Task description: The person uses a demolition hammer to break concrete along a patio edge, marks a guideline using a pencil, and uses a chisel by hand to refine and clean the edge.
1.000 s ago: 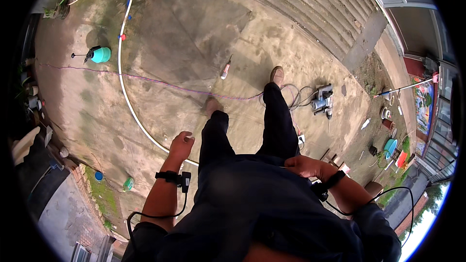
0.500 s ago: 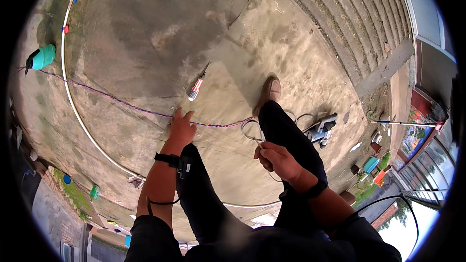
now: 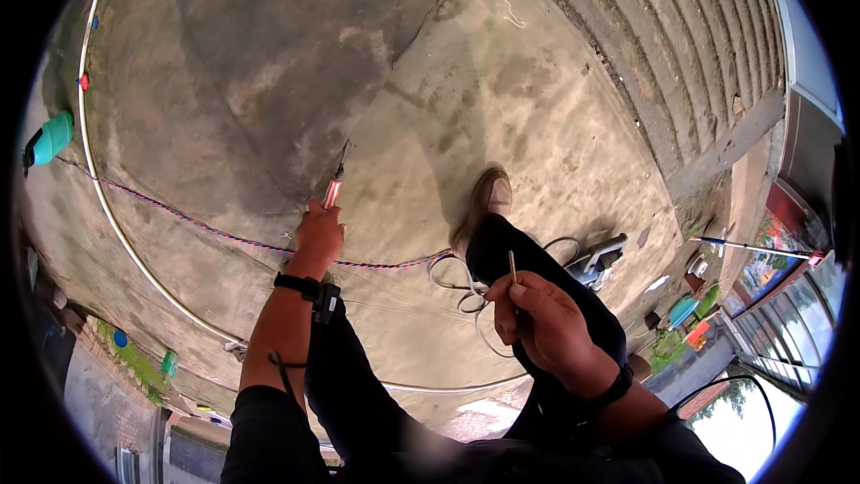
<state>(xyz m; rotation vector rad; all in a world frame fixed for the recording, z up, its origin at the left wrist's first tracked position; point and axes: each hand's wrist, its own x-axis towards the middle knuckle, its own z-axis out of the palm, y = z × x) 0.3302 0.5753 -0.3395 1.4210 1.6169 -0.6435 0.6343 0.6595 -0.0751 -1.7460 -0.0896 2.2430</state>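
On the ground ahead, a screwdriver (image 3: pixel 332 193) with a red and white striped handle points its shaft away from me. My left hand (image 3: pixel 320 235) is closed at the rear of that handle, covering its end. My right hand (image 3: pixel 551 327) is raised in front of my right leg. Its thumb and fingers pinch a thin, straight, tan rod (image 3: pixel 512 266), whose upper end sticks out; the rest is hidden in the grip. A red and blue twisted cord (image 3: pixel 215 231) crosses the ground and passes beneath my left wrist area.
Beside my right leg lies a grey power tool (image 3: pixel 598 260), partly hidden, with a looped grey cable (image 3: pixel 466 289). A white hose (image 3: pixel 112 222) curves along the left, near a teal container (image 3: pixel 55 137). Ridged soil (image 3: pixel 645 27) borders the concrete at upper right.
My left hand has moved forward from beside the cord to the screwdriver handle and closed on it. My right hand has risen and turned, bringing the thin rod upright. The view has shifted.
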